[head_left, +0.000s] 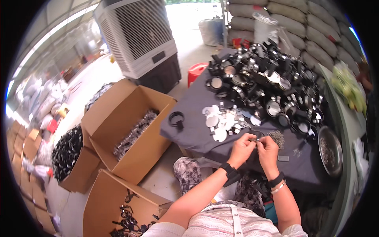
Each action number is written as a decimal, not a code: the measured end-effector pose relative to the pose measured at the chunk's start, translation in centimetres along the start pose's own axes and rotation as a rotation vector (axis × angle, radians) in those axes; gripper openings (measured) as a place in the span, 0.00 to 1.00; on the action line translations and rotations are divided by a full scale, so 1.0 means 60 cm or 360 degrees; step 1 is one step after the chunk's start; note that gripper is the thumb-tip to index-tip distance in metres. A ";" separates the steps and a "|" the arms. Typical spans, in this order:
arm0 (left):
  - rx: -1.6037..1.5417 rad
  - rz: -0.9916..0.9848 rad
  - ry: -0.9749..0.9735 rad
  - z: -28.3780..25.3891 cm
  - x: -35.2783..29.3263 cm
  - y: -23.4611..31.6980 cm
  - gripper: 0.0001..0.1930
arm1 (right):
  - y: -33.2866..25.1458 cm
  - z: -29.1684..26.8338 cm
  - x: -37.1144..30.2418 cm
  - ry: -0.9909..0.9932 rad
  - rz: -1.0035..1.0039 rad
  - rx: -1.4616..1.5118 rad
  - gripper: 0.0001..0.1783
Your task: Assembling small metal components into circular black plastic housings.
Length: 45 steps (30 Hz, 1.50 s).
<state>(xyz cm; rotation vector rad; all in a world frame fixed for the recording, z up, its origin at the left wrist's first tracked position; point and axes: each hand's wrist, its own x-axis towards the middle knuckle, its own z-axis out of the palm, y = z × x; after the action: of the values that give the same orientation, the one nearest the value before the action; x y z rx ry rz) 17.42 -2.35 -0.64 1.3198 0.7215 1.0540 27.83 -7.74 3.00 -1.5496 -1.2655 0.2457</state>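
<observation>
Both hands are close together over the near edge of the dark cloth-covered table. My left hand and my right hand pinch a small dark piece between their fingertips. The fingers cover most of it, so its kind cannot be told. Just beyond the left hand lies a heap of silver discs and small metal plates. A mound of tiny metal parts sits right behind the right hand. Beside that hand rests a small grey rectangular block, with a few tiny loose pieces nearby.
A large pile of black and silver round-headed parts covers the far table. A metal bowl stands at right, a black ring-shaped part at left. Cardboard boxes with parts stand left, before an air cooler. Stacked sacks rise behind.
</observation>
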 end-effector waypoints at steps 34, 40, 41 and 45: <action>-0.0038 -0.0152 0.0000 -0.052 0.018 0.025 0.08 | 0.117 -0.248 0.051 -0.0715 -0.0581 -0.1404 0.05; 0.0093 0.0100 -0.0001 -0.025 0.009 0.009 0.08 | 0.098 -0.259 0.027 -0.0902 -0.0830 -0.1806 0.02; -0.0016 -0.0004 -0.0029 -0.014 0.005 0.008 0.08 | 0.103 -0.267 0.024 -0.0930 -0.0939 -0.1886 0.02; -0.0097 -0.0099 -0.0029 -0.036 -0.004 -0.005 0.06 | 0.096 -0.244 0.028 -0.1003 -0.1135 -0.2110 0.02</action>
<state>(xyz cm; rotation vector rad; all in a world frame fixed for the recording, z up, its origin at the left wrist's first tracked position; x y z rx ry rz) 15.46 -1.68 -1.29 1.2458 0.7071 1.0057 42.12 -14.19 5.08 -1.9405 -2.6936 -0.7947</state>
